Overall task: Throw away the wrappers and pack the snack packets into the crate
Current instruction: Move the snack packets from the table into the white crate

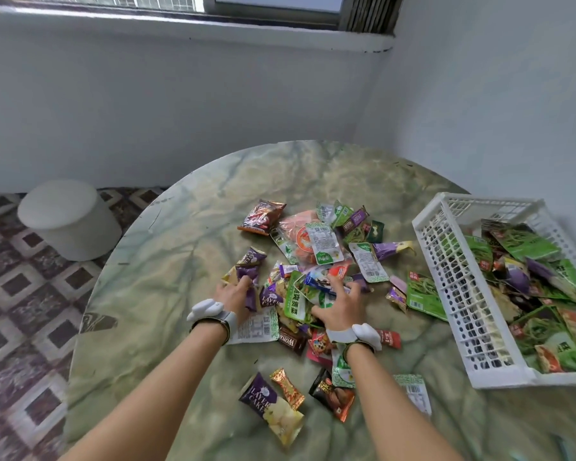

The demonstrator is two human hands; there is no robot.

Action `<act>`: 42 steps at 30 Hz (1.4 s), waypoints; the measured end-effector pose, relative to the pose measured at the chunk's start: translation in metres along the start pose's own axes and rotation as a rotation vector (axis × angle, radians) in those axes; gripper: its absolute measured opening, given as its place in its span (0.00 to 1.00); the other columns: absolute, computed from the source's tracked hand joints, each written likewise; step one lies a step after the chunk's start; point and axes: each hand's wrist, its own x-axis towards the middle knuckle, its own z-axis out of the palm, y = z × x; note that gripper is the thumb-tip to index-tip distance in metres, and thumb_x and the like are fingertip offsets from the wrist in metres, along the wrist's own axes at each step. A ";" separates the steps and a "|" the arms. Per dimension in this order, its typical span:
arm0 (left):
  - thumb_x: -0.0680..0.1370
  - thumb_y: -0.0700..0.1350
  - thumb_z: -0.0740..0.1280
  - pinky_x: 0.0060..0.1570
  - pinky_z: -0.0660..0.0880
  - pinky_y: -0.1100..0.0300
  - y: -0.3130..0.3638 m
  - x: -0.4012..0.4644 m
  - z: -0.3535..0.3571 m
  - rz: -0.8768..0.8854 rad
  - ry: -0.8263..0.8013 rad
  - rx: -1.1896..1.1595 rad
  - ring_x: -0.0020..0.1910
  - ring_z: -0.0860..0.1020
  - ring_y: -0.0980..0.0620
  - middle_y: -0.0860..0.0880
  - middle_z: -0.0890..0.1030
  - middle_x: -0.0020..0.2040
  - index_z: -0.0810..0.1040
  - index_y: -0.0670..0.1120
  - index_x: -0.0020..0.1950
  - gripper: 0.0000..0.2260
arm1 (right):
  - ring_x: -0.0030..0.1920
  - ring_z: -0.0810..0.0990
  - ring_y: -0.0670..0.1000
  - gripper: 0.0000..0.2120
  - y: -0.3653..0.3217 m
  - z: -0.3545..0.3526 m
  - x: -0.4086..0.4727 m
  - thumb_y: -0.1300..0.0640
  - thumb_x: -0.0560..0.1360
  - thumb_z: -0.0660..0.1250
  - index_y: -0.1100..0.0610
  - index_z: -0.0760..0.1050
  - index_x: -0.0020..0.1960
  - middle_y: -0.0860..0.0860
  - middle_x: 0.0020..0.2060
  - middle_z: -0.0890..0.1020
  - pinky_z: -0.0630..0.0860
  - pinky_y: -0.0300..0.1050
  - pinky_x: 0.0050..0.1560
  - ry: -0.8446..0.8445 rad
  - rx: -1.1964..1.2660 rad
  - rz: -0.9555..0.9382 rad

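Observation:
A heap of snack packets [316,247] in purple, green, red and white lies in the middle of the round table [187,261]. My left hand [235,296] is closed on a purple packet [250,277] at the heap's left edge. My right hand [340,302] presses down with spread fingers on green and blue packets [296,299] in the heap's middle. A white slatted crate [446,267] at the right holds several green, purple and red packets. Loose packets, one a purple layer cake packet [266,402], lie nearer to me between my forearms.
The table stands in a corner, with walls behind and to the right. A white round stool [69,219] stands on the patterned floor [20,311] at the left. A window runs along the top.

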 end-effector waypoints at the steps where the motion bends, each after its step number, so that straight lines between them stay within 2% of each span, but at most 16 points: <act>1: 0.76 0.43 0.64 0.44 0.63 0.55 0.000 -0.002 0.000 0.013 0.024 -0.012 0.54 0.75 0.41 0.42 0.78 0.55 0.70 0.46 0.62 0.15 | 0.53 0.75 0.60 0.35 0.001 0.001 -0.002 0.50 0.61 0.76 0.46 0.72 0.68 0.58 0.60 0.69 0.77 0.47 0.48 0.044 0.056 0.006; 4: 0.77 0.43 0.64 0.43 0.62 0.57 -0.001 -0.010 0.000 -0.001 0.113 -0.098 0.55 0.73 0.41 0.44 0.77 0.57 0.75 0.46 0.58 0.10 | 0.45 0.77 0.56 0.26 0.006 -0.001 -0.007 0.52 0.59 0.75 0.53 0.81 0.57 0.56 0.51 0.74 0.80 0.51 0.43 0.200 0.217 0.018; 6: 0.77 0.43 0.63 0.42 0.65 0.58 0.004 -0.011 -0.002 -0.019 0.172 -0.144 0.53 0.75 0.40 0.43 0.74 0.61 0.79 0.46 0.53 0.07 | 0.42 0.77 0.54 0.22 0.015 -0.014 -0.009 0.55 0.60 0.77 0.55 0.83 0.54 0.56 0.50 0.76 0.78 0.46 0.40 0.226 0.279 0.037; 9: 0.75 0.43 0.66 0.53 0.72 0.55 0.004 -0.005 -0.002 0.020 0.127 -0.140 0.60 0.76 0.39 0.41 0.59 0.76 0.80 0.50 0.56 0.10 | 0.44 0.77 0.51 0.20 0.029 -0.035 -0.008 0.55 0.62 0.78 0.55 0.83 0.53 0.52 0.48 0.78 0.69 0.38 0.41 0.224 0.336 0.053; 11: 0.72 0.43 0.69 0.59 0.73 0.53 0.010 0.003 -0.002 0.034 0.078 -0.126 0.63 0.75 0.36 0.40 0.51 0.79 0.79 0.53 0.59 0.16 | 0.44 0.77 0.48 0.19 0.046 -0.054 -0.013 0.55 0.62 0.78 0.54 0.83 0.53 0.48 0.46 0.77 0.70 0.32 0.41 0.192 0.370 0.031; 14: 0.69 0.45 0.71 0.57 0.74 0.54 0.014 0.020 0.000 -0.066 -0.017 -0.150 0.60 0.76 0.37 0.37 0.62 0.74 0.75 0.54 0.57 0.17 | 0.44 0.76 0.44 0.18 0.073 -0.076 -0.022 0.57 0.63 0.77 0.55 0.83 0.53 0.47 0.46 0.77 0.71 0.25 0.44 0.177 0.368 -0.067; 16: 0.68 0.48 0.73 0.52 0.74 0.54 0.012 0.026 -0.002 -0.137 -0.023 -0.170 0.51 0.77 0.39 0.39 0.74 0.61 0.73 0.52 0.55 0.18 | 0.44 0.76 0.43 0.18 0.083 -0.083 -0.024 0.52 0.62 0.75 0.54 0.83 0.52 0.46 0.45 0.78 0.70 0.24 0.44 0.193 0.356 -0.131; 18: 0.69 0.43 0.73 0.47 0.72 0.54 0.016 0.029 -0.002 -0.172 0.066 -0.236 0.48 0.76 0.39 0.38 0.78 0.53 0.73 0.47 0.56 0.18 | 0.44 0.77 0.43 0.21 0.098 -0.092 -0.025 0.45 0.61 0.71 0.54 0.83 0.51 0.47 0.45 0.79 0.68 0.22 0.44 0.203 0.348 -0.167; 22: 0.69 0.36 0.70 0.45 0.74 0.52 0.052 0.020 -0.018 -0.175 0.237 -0.269 0.49 0.77 0.37 0.38 0.79 0.54 0.74 0.44 0.58 0.18 | 0.44 0.78 0.46 0.25 0.126 -0.119 -0.030 0.41 0.63 0.68 0.56 0.83 0.53 0.50 0.47 0.80 0.67 0.19 0.44 0.219 0.330 -0.228; 27: 0.67 0.41 0.76 0.41 0.68 0.57 0.161 0.006 -0.073 -0.009 0.367 -0.481 0.46 0.77 0.42 0.43 0.78 0.49 0.74 0.45 0.56 0.21 | 0.44 0.79 0.43 0.26 0.155 -0.174 -0.024 0.42 0.63 0.68 0.57 0.82 0.54 0.49 0.49 0.78 0.70 0.21 0.47 0.307 0.449 -0.216; 31: 0.68 0.41 0.74 0.36 0.71 0.59 0.286 -0.003 -0.087 0.144 0.273 -0.731 0.42 0.77 0.46 0.48 0.79 0.44 0.76 0.47 0.53 0.16 | 0.45 0.78 0.41 0.20 0.194 -0.226 -0.023 0.51 0.63 0.72 0.56 0.81 0.54 0.49 0.50 0.77 0.71 0.24 0.48 0.533 0.566 -0.145; 34: 0.67 0.43 0.77 0.37 0.80 0.45 0.367 -0.007 -0.071 0.222 0.091 -1.100 0.37 0.80 0.44 0.48 0.82 0.42 0.76 0.51 0.46 0.13 | 0.48 0.77 0.37 0.20 0.236 -0.265 -0.022 0.56 0.65 0.74 0.55 0.80 0.56 0.51 0.53 0.76 0.72 0.23 0.50 0.648 0.539 -0.093; 36: 0.67 0.47 0.76 0.39 0.81 0.41 0.425 -0.010 -0.053 0.217 0.046 -1.159 0.40 0.82 0.44 0.48 0.82 0.43 0.74 0.56 0.45 0.13 | 0.50 0.78 0.45 0.19 0.271 -0.290 -0.018 0.57 0.66 0.76 0.55 0.80 0.57 0.54 0.54 0.75 0.76 0.32 0.54 0.703 0.463 -0.028; 38: 0.66 0.52 0.76 0.43 0.81 0.45 0.479 -0.018 -0.035 0.213 0.054 -1.188 0.45 0.81 0.44 0.48 0.81 0.48 0.73 0.58 0.47 0.16 | 0.55 0.78 0.51 0.22 0.307 -0.309 -0.010 0.51 0.69 0.75 0.52 0.77 0.62 0.54 0.58 0.74 0.76 0.43 0.59 0.619 0.359 0.061; 39: 0.65 0.56 0.77 0.48 0.80 0.48 0.495 -0.020 -0.029 0.200 0.039 -1.126 0.51 0.79 0.45 0.47 0.78 0.53 0.72 0.57 0.53 0.21 | 0.60 0.76 0.52 0.27 0.317 -0.314 -0.005 0.45 0.70 0.73 0.49 0.73 0.67 0.52 0.62 0.73 0.73 0.45 0.63 0.473 0.290 0.104; 42: 0.66 0.63 0.73 0.67 0.66 0.47 0.524 -0.024 -0.001 0.126 -0.224 -0.762 0.72 0.62 0.42 0.43 0.57 0.74 0.55 0.52 0.76 0.44 | 0.72 0.66 0.54 0.34 0.355 -0.318 -0.002 0.37 0.75 0.62 0.44 0.54 0.77 0.48 0.74 0.64 0.67 0.56 0.69 0.059 0.037 0.193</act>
